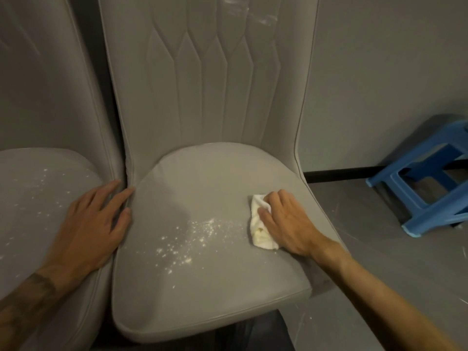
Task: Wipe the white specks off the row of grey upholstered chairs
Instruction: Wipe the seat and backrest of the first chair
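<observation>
On the seat of the middle grey padded chair (217,178), a patch of white specks (192,239) lies near the front, a bit left of the centre. The right hand (286,221) rests on the right side of the same seat. Its grip is pressed down flat on a small crumpled white cloth (259,224), with the fingers spread over it, holding it against the fabric. The cloth pokes out on the left of the hand, on the side facing the specks.

So the specks lie to the left of the cloth and a little nearer the front edge, close but not touching it. The patch stretches in a slanted line, from up near the cloth down toward the front left. I think a sweep to the left would catch it.

The left hand (96,216) is open and lies flat over the gap between this chair and the second grey padded chair on the left (33,198). It holds nothing. That seat has white specks too, so it looks not yet wiped.
</observation>
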Demonstrator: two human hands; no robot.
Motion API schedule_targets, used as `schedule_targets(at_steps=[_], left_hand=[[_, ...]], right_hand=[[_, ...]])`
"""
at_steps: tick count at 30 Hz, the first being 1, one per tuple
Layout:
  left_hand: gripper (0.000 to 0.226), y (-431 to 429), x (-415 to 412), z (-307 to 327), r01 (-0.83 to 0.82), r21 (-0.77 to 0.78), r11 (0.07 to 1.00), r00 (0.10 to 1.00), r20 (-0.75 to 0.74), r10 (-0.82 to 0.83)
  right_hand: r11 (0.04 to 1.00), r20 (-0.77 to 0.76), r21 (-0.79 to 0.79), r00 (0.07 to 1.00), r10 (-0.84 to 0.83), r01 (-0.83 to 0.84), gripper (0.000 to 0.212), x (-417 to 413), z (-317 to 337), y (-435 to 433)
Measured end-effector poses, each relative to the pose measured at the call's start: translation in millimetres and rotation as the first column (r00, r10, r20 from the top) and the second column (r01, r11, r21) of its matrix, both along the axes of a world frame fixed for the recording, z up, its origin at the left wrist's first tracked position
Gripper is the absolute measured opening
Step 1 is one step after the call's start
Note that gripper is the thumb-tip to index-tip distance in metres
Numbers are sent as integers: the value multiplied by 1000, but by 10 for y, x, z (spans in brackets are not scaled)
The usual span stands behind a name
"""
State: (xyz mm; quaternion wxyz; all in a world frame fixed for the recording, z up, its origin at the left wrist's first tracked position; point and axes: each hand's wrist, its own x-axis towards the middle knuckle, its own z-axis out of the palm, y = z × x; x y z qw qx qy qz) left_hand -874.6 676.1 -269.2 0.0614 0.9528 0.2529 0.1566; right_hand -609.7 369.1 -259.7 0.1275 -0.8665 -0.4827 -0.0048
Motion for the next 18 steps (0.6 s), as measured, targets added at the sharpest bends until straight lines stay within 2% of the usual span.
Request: schedule_targets(at_steps=[2, 6, 7, 9, 11, 13, 16, 18], left_hand=[[59, -14, -13, 3, -1, -11, 1000, 1000, -2, 1], [58, -7, -16, 0, 1, -5, 1000, 1000, 12, -1], [58, -1, -15, -8, 3, -6, 1000, 1000, 14, -3], [57, 13, -19, -29, 6, -1, 1000, 1000, 12, -6], [57, 43, -21, -59, 7, 6, 1000, 1000, 11, -7], [57, 76, -25, -82, 14, 9, 1000, 1000, 4, -14], [56, 118, -15, -107, 29, 23, 999, 1000, 2, -29], [55, 131, -8, -115, 25, 21, 999, 1000, 5, -25]], right_hand=[[999, -19, -26, 999, -40, 39, 24, 180, 21, -64], [956, -2, -80, 959, -283, 282, 26, 461, 75, -60], [962, 17, -69, 964, -265, 265, 28, 371, 51, -49], [995, 22, -39, 996, -89, 90, 30, 66, 7, -90], [999, -41, -34, 999, 33, -34, 29, -99, 22, -219], [999, -60, -49, 998, -1, -2, 27, 12, 89, -307], [983, -31, -31, 983, -184, 183, 24, 159, 155, -364], [985, -6, 16, 985, -175, 175, 24, -21, 123, -319]])
